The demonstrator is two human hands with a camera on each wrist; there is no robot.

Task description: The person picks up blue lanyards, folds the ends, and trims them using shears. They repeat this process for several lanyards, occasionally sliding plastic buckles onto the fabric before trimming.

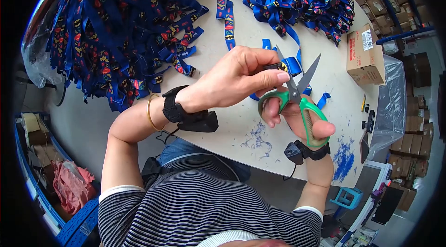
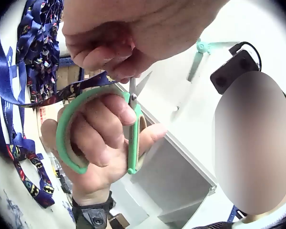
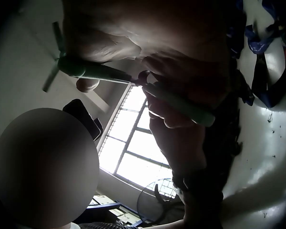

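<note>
Green-handled scissors [image 1: 309, 121] are held in the right hand [image 1: 297, 119], thumb and fingers through the loops, blades apart and pointing away from the body. The left hand [image 1: 232, 77] pinches the end of a printed blue strap [image 1: 291, 65] beside one blade. In the left wrist view the strap [image 2: 57, 98] runs from the left fingers out to the left, and the right hand [image 2: 102, 138] has its fingers curled in the larger loop. The right wrist view is dark; the scissors' handle [image 3: 181, 103] shows there, the strap at the blades is unclear.
A large heap of printed blue straps [image 1: 125, 29] covers the table's [image 1: 218, 131] left side, with another pile [image 1: 297, 1] at the back. A cardboard box [image 1: 364, 56] stands at the right. Blue thread scraps [image 1: 344, 161] and a short strap piece [image 1: 324, 100] lie near the hands.
</note>
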